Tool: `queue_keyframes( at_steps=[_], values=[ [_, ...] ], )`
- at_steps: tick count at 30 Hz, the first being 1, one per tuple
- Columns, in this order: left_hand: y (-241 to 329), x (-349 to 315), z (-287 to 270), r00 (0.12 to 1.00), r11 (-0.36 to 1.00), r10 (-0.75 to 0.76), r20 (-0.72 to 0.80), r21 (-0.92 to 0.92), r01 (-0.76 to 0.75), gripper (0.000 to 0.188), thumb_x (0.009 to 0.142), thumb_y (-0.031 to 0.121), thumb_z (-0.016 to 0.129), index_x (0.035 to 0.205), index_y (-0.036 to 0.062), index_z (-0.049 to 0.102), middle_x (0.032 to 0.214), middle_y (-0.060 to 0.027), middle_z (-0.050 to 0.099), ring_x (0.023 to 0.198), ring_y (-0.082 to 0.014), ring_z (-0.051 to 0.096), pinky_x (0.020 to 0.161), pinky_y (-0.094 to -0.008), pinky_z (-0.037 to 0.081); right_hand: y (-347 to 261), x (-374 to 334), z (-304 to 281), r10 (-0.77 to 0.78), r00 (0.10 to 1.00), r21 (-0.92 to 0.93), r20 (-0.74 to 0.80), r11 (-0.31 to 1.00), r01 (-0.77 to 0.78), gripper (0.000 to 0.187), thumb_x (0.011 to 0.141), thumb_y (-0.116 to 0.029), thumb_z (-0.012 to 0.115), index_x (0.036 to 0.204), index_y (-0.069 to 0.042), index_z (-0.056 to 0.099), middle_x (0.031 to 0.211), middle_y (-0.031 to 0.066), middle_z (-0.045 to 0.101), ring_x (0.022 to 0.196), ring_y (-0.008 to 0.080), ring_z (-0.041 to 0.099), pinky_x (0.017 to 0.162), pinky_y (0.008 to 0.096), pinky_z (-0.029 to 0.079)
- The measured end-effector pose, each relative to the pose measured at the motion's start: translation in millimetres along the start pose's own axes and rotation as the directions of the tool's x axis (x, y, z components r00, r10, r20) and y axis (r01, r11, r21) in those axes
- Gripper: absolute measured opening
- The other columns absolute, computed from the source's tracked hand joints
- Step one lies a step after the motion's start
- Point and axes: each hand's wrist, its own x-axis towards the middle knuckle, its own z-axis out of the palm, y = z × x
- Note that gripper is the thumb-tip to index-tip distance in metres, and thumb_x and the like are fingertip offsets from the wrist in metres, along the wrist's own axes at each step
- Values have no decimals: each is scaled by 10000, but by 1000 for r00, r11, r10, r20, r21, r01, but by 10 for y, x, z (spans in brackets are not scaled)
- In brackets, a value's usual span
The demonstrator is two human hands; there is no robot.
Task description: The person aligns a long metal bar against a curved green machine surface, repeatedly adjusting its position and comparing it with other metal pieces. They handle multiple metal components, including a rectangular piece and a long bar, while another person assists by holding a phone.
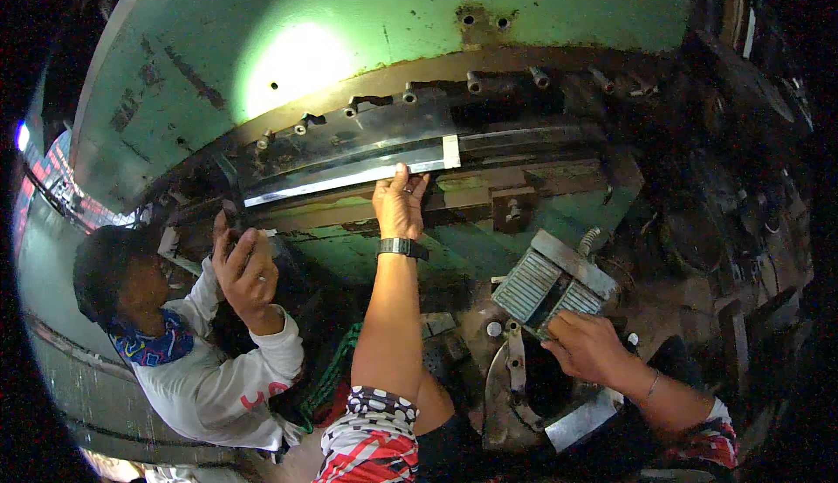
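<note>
My left hand (401,205), with a watch on its wrist, reaches up to a long shiny metal strip (336,178) lying along the green machine's bed. The thumb lies at the strip's lower edge and the fingers are bent close to it. A short pale piece (450,151) stands at the strip's right end. Lower right, my right hand (583,346) is closed at the near edge of a grey foot pedal unit (534,286) with two ribbed pads; its fingertips are partly hidden. A co-worker's raised hand (249,273) is near the strip's left end.
The large green machine (367,11) spans the back, with a row of bolts (474,82) above the strip. A co-worker in a white sleeve (214,396) crouches at the left. Below the pedal unit lie a curved metal part (499,387) and a pale flat plate (583,419).
</note>
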Motion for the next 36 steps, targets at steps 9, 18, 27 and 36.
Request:
queue_keyframes(
  at_steps=[9,18,27,36],
  values=[
    [-40,152,-93,1000,1000,17,-13,-15,-17,203,956,132,718,1022,47,547,972,-90,653,870,-209,652,924,-504,592,75,9,80,79,996,20,37,997,-79,232,887,-213,711,924,-49,551,867,140,589,818,366,640,677,475,528],
    [7,100,-32,1000,999,22,2,33,-22,196,958,155,712,979,73,536,966,-44,583,864,-182,569,998,-528,535,-32,67,-9,132,985,12,114,991,-134,225,894,-207,704,949,-41,562,881,142,596,852,370,639,711,473,525],
    [37,70,49,1000,999,4,-16,42,-3,238,943,150,733,1027,58,530,998,-71,582,960,-228,609,976,-511,557,-52,72,-31,154,976,13,156,987,-158,217,905,-211,690,954,-41,565,894,143,596,869,367,641,720,471,528],
    [2,108,18,999,999,32,-10,-1,-32,280,926,171,764,1005,39,530,957,-110,660,865,-239,657,935,-505,582,-40,56,-9,142,980,-6,142,990,-143,229,897,-221,702,950,-43,568,907,144,608,873,368,647,729,466,536]
  ],
)
